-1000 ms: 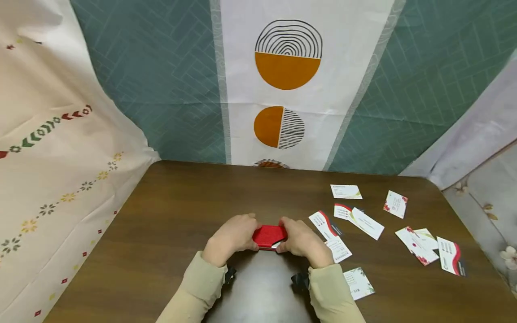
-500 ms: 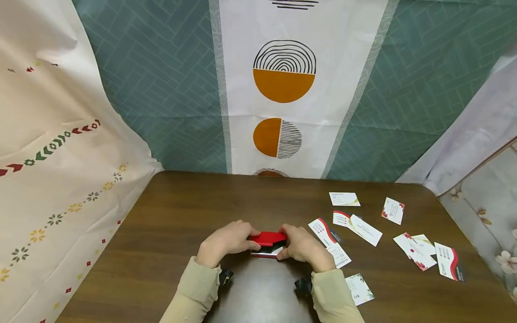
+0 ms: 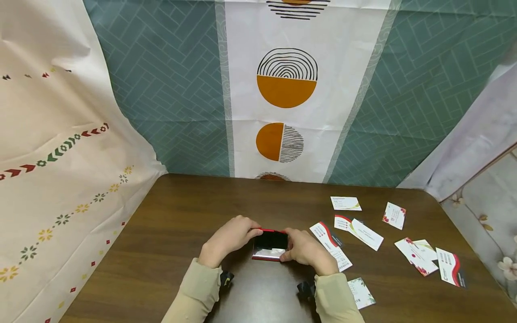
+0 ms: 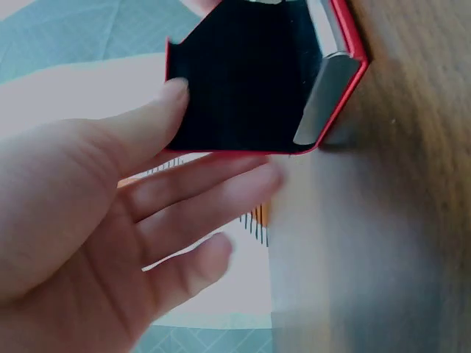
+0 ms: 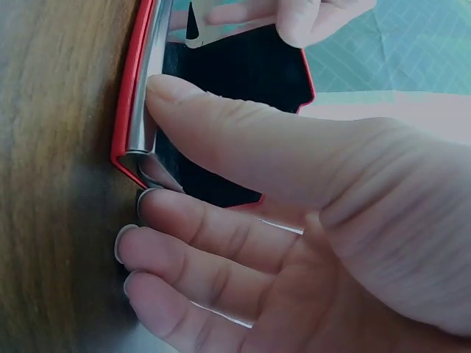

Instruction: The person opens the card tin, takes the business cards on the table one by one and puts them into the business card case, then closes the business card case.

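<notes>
A red business card case with a black lining and a shiny metal tray sits on the brown table in the head view, its lid raised. My left hand pinches the lid's left edge, the thumb on the black lining and other fingers behind it. At the case's right end, my right hand holds the base. Its thumb lies on the metal tray's rim, while the fingers curl beside the end. Most of the tray's inside is hidden from view.
Several business cards lie scattered on the right of the table, including a white card at the back and a leaf-patterned card near my right sleeve. Patterned cloths hang behind and at both sides.
The case's lid has gone from nearly closed to raised, uncovering the black lining and metal tray. My left hand has lifted its edge. The head view has tilted up a little.
</notes>
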The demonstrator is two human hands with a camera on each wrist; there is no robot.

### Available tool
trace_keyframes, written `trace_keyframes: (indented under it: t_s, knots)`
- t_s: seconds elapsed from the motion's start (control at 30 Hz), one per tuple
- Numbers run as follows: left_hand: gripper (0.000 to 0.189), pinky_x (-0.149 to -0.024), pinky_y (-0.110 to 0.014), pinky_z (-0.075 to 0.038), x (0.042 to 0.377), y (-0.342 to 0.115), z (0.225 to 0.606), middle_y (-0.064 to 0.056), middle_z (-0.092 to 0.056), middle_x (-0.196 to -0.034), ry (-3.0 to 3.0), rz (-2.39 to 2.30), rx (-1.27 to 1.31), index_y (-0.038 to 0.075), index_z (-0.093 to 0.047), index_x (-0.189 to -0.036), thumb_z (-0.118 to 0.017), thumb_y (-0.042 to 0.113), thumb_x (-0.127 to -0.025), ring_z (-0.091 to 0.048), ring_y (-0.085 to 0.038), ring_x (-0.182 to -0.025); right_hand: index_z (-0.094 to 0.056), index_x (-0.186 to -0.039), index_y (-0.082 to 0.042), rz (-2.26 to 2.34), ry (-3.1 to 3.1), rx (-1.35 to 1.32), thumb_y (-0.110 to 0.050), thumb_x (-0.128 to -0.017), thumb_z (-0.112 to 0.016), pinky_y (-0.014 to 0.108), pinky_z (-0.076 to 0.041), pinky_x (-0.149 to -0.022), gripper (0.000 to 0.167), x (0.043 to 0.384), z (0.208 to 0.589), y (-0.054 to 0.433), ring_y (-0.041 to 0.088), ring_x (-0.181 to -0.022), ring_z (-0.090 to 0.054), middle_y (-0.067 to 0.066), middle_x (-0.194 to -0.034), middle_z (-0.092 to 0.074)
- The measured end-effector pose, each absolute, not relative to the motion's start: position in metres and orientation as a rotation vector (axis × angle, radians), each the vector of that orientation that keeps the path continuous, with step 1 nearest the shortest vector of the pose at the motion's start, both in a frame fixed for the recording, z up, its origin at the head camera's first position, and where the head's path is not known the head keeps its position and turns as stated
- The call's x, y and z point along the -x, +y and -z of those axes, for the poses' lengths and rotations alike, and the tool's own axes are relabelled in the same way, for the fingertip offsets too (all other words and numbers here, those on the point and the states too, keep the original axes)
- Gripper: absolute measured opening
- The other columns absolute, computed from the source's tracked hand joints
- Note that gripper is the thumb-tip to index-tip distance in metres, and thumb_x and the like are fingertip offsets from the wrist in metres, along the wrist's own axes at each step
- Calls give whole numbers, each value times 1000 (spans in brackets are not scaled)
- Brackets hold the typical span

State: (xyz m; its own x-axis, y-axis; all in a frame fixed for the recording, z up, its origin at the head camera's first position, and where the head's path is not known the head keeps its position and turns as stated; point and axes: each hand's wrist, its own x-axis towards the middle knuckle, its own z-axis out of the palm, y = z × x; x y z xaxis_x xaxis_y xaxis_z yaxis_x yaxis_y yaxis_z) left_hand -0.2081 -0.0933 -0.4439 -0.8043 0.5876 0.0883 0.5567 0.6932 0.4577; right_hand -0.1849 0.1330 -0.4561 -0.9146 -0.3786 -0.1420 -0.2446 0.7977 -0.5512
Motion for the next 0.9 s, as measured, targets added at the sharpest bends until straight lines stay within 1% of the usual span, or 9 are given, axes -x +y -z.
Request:
trace_keyframes:
  t_s: [0.13,0.23,0.33,0.47,0.7,0.83,0.9]
  knots:
    - [11,-72,-30,-54,209,-90,444,5,-70,-86,2977,-754,-933,11,-76,-95,-71,19,-91,-62,-9,-76,-55,-128,-2,805,2749,488,-17,-68,-90,32,-44,-62,71,185,457,134,12,-62,-49,-5,-69,-53]
    - [6,-68,-29,-52,209,-87,445,7,-66,-84,3075,-777,-907,13,-74,-91,-75,17,-87,-60,-9,-74,-53,-130,-1,810,2757,489,-18,-68,-90,31,-44,-61,74,185,457,136,12,-61,-49,-5,-68,-53]
    - [10,-64,-27,-50,209,-84,446,7,-61,-82,3149,-796,-894,15,-70,-89,-78,14,-84,-55,-9,-70,-51,-134,0,811,2759,469,-18,-68,-90,32,-44,-61,78,186,456,137,12,-62,-50,-5,-68,-54]
    - [13,-62,-27,-50,209,-83,450,5,-58,-82,3210,-802,-923,13,-67,-88,-79,12,-83,-54,-10,-68,-49,-136,1,818,2754,457,-18,-68,-90,31,-44,-61,82,186,456,138,12,-61,-49,-5,-67,-54]
    - [11,-64,-26,-52,211,-84,452,4,-59,-83,3263,-812,-944,12,-70,-87,-80,11,-82,-57,-10,-68,-49,-134,2,825,2760,463,-18,-68,-90,30,-44,-59,81,185,455,137,11,-59,-49,-5,-65,-54]
    - [10,-65,-26,-53,211,-84,451,3,-61,-85,3257,-789,-924,10,-72,-90,-79,10,-82,-57,-10,-69,-47,-135,2,837,2761,462,-17,-68,-90,31,-44,-59,82,184,455,137,12,-59,-50,-4,-65,-54]
    - [12,-66,-26,-53,211,-84,451,3,-62,-87,3251,-767,-911,10,-73,-93,-79,11,-83,-57,-9,-69,-45,-138,3,844,2758,452,-16,-68,-90,31,-44,-59,85,184,455,137,12,-59,-50,-4,-66,-54]
